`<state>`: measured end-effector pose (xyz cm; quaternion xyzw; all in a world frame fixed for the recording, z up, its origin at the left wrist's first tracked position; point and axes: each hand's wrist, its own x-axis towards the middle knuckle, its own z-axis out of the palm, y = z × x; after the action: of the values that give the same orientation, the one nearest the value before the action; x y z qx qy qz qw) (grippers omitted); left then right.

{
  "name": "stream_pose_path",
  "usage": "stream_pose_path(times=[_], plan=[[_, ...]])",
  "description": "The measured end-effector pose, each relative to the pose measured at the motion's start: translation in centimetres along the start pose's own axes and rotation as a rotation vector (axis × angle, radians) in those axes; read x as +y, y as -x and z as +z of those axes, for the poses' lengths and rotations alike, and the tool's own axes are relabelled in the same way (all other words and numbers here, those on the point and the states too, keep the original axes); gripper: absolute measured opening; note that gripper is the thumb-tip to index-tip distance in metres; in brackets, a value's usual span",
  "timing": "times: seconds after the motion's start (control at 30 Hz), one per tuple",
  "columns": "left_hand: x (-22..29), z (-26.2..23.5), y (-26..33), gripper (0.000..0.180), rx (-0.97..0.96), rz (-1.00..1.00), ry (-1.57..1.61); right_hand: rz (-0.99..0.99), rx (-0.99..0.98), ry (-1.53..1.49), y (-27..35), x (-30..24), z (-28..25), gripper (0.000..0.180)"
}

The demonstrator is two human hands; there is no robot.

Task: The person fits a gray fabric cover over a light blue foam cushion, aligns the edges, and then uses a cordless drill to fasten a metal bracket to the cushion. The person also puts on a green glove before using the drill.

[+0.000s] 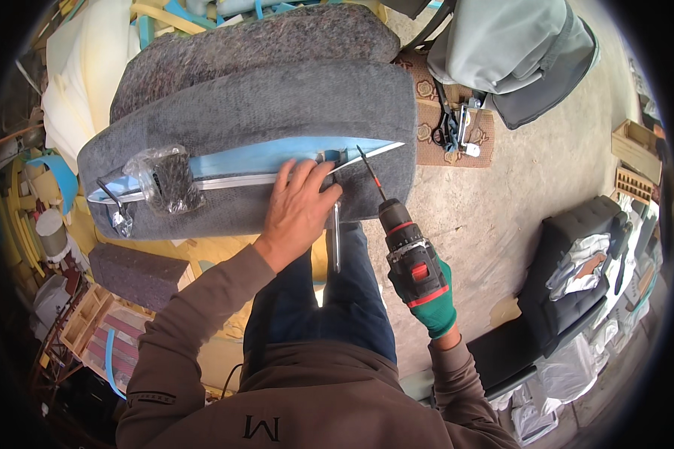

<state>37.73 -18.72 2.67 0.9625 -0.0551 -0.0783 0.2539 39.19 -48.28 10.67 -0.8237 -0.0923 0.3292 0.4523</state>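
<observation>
A long grey fabric cushion [299,97] lies in front of me, its cover slit open along the front to show a light-blue lining [240,159]. My left hand [299,206] is bare, its fingers bent over the slit's edge and its thumb and forefinger around a metal bracket [336,239] that hangs down the cushion's front. In a green glove, my right hand [438,305] grips a cordless drill [416,266]. The drill's long bit [371,170] points at the right part of the slit, near the bracket. Whether its tip touches anything, I cannot tell.
On the cushion's left lie a plastic-wrapped dark part [171,179] and another metal bracket [120,217]. Behind is a second grey cushion [262,49]. Scissors [445,127] rest on a patterned mat [430,105] at right. Foam scraps crowd the left; a black tufted seat [562,292] stands right.
</observation>
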Motion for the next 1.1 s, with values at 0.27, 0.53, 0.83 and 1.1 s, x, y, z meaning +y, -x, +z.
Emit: stream_pose_path(times=[0.27, 0.53, 0.83, 1.1], plan=[[0.7, 0.2, 0.2, 0.024, 0.027, -0.038, -0.004, 0.01, 0.003, -0.077, -0.2, 0.1, -0.3, 0.056], [0.9, 0.1, -0.1, 0.023, -0.012, -0.063, -0.028, -0.09, -0.011, -0.014, -0.5, 0.3, -1.0, 0.041], [1.4, -0.3, 0.0, 0.024, 0.002, -0.084, -0.041, -0.006, -0.1, -0.08, -0.8, 0.4, -1.7, 0.063], [1.1, -0.2, 0.0, 0.028, -0.042, -0.071, -0.056, -0.052, -0.112, -0.044, -2.2, -1.7, -1.6, 0.063]])
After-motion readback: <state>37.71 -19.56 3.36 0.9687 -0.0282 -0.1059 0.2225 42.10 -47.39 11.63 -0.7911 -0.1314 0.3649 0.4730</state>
